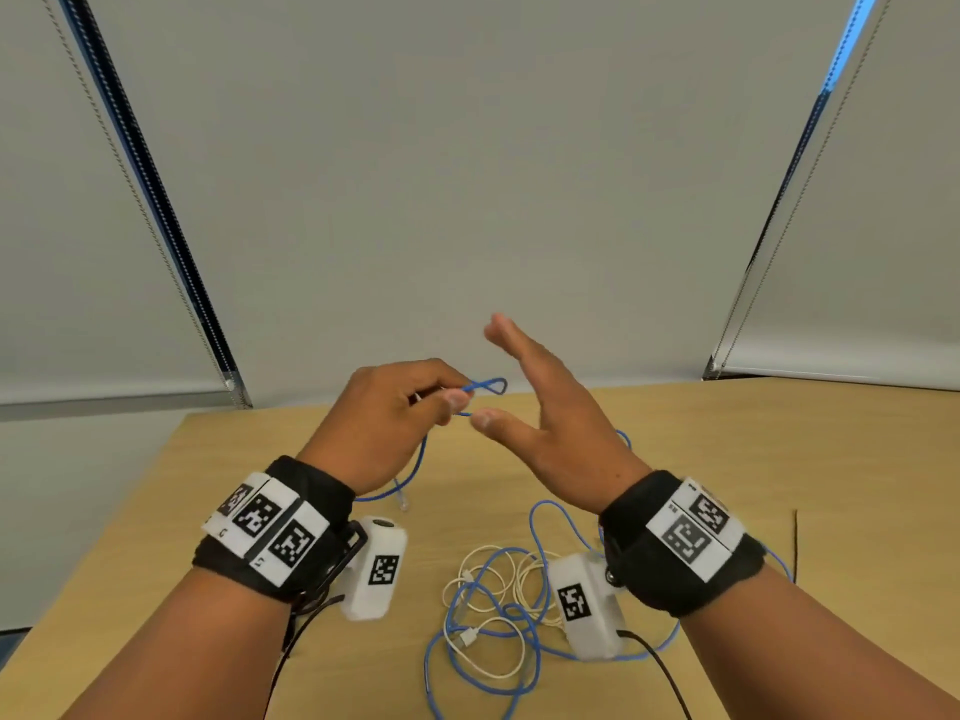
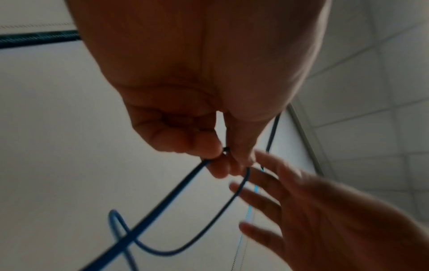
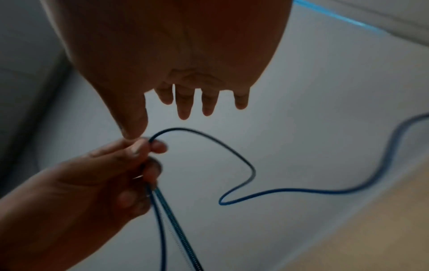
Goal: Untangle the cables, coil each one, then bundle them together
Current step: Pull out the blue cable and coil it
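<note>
Above the table [image 1: 727, 459], left hand [image 1: 387, 418] pinches blue cable [image 1: 488, 385]; right hand [image 1: 550, 407] spread.

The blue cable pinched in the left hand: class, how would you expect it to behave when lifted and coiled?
Probably floppy: the blue cable droops in loose curves below the left hand. Likely light, since a fingertip pinch alone holds it up. It may snag when pulled, because its lower loops lie interlaced with the white cable on the table.
</note>
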A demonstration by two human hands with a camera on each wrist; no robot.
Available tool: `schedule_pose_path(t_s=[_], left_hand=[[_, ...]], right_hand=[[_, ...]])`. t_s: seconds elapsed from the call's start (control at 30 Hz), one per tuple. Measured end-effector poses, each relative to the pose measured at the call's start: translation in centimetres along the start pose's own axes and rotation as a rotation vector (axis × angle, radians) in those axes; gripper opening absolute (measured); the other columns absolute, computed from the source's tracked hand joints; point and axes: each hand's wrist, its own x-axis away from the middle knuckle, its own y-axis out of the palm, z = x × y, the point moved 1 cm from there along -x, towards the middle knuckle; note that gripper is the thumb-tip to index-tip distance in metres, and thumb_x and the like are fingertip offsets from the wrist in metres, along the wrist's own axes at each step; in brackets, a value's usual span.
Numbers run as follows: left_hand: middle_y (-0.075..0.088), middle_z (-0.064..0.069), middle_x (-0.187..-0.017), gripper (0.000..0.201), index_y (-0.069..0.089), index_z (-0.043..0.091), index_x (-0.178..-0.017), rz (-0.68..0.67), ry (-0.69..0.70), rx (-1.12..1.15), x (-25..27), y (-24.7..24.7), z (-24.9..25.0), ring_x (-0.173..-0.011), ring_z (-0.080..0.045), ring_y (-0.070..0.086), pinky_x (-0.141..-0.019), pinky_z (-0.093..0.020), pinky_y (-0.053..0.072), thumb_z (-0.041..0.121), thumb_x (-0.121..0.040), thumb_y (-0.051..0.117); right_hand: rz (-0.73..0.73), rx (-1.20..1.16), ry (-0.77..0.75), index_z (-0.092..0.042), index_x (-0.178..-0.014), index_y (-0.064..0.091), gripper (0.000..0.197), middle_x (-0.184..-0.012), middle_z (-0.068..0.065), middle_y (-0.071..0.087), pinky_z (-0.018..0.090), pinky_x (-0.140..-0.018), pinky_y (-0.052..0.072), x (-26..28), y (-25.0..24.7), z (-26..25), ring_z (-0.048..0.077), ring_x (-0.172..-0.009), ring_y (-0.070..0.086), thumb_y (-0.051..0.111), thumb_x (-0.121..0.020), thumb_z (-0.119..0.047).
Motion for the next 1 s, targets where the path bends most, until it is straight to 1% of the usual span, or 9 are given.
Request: schedule_pose_path(t_s=[0.07,0.17,0.33,0.5,0.6,0.67,0.83,0.93,1.0], left_hand=[[0.072,0.007,-0.077,0.011,0.076,0.027,-0.095,-0.028,0.080,-0.020,0.0,0.2,0.6,-0.074,-0.010,0.067,-0.068,-0.024,0.051,0.024,-0.095,0.065],[0.073,0.009,-0.082,0.004,0.077,0.027,-0.091,0.009,0.061,-0.048,-0.2,0.2,0.0,-0.081,-0.009,0.067,-0.075,-0.029,0.053,0.027,-0.089,0.074],[0.071,0.012,-0.083,0.007,0.073,0.026,-0.086,0.040,-0.121,-0.158,1.7,0.6,-4.6,-0.084,-0.010,0.065,-0.082,-0.038,0.051,0.021,-0.090,0.071],[0.074,0.015,-0.085,0.024,0.074,0.036,-0.087,0.205,-0.185,-0.052,3.6,-0.2,-7.7,-0.083,0.001,0.065,-0.078,-0.014,0.047,0.012,-0.090,0.071],[0.071,0.011,-0.082,0.019,0.078,0.030,-0.100,0.122,-0.154,-0.114,3.2,0.3,-7.3,-0.077,-0.006,0.064,-0.081,-0.032,0.052,0.016,-0.093,0.069],[0.069,0.009,-0.084,0.019,0.078,0.029,-0.108,0.048,-0.139,-0.193,3.0,0.9,-6.6,-0.080,-0.013,0.064,-0.082,-0.039,0.052,0.022,-0.095,0.067],[0.064,0.013,-0.085,0.022,0.074,0.038,-0.114,-0.032,-0.056,-0.338,2.1,2.7,-4.0,-0.092,-0.016,0.062,-0.081,-0.040,0.051,0.036,-0.098,0.060],[0.059,0.016,-0.078,0.019,0.075,0.038,-0.110,-0.012,0.040,-0.297,1.5,3.2,-2.3,-0.085,-0.015,0.061,-0.076,-0.040,0.051,0.035,-0.096,0.061],[0.067,0.013,-0.081,0.015,0.076,0.035,-0.104,0.041,0.084,-0.261,1.2,2.9,-2.0,-0.082,-0.012,0.063,-0.074,-0.038,0.052,0.033,-0.093,0.065]], right_hand=[[-0.072,0.087,0.030,-0.036,-0.151,0.035,0.062,-0.127,-0.020,0.060,0.039,-0.118,0.027,-0.4,-0.1,-0.9,-0.004,-0.123,0.051,0.059,-0.095,-0.049],[-0.058,-0.009,0.063,-0.023,-0.108,0.066,0.014,-0.081,-0.012,0.063,0.033,-0.080,0.050,-0.5,-0.6,-0.9,0.007,-0.077,0.059,0.057,-0.101,-0.031],[0.387,-0.147,0.138,-0.015,-0.087,0.060,0.016,-0.070,-0.007,0.057,0.020,-0.062,0.043,-0.6,-4.3,1.7,0.006,-0.060,0.057,0.053,-0.101,-0.020],[0.468,-0.216,0.390,-0.018,-0.085,0.066,0.016,-0.078,-0.001,0.065,0.038,-0.077,0.049,-0.1,-7.1,5.5,0.010,-0.072,0.061,0.056,-0.098,-0.016],[0.294,-0.039,0.505,-0.024,-0.098,0.071,0.019,-0.116,0.005,0.065,0.035,-0.094,0.046,0.9,-6.4,6.8,0.016,-0.106,0.061,0.061,-0.094,-0.009],[0.296,0.150,0.408,-0.025,-0.115,0.068,0.029,-0.134,0.003,0.054,0.024,-0.103,0.035,1.2,-5.6,6.4,0.016,-0.125,0.052,0.063,-0.092,-0.007],[0.119,0.187,-0.035,-0.018,-0.124,0.069,0.031,-0.129,0.000,0.064,0.024,-0.110,0.038,1.3,-1.9,1.9,0.010,-0.122,0.057,0.067,-0.093,-0.011],[-0.153,0.296,-0.002,-0.028,-0.141,0.054,0.043,-0.135,-0.008,0.063,0.037,-0.120,0.025,1.6,0.6,1.0,0.011,-0.128,0.054,0.060,-0.098,-0.031],[-0.204,0.282,0.082,-0.030,-0.131,0.058,0.030,-0.107,-0.009,0.072,0.041,-0.114,0.035,1.6,0.8,1.2,0.017,-0.108,0.064,0.055,-0.101,-0.034]])
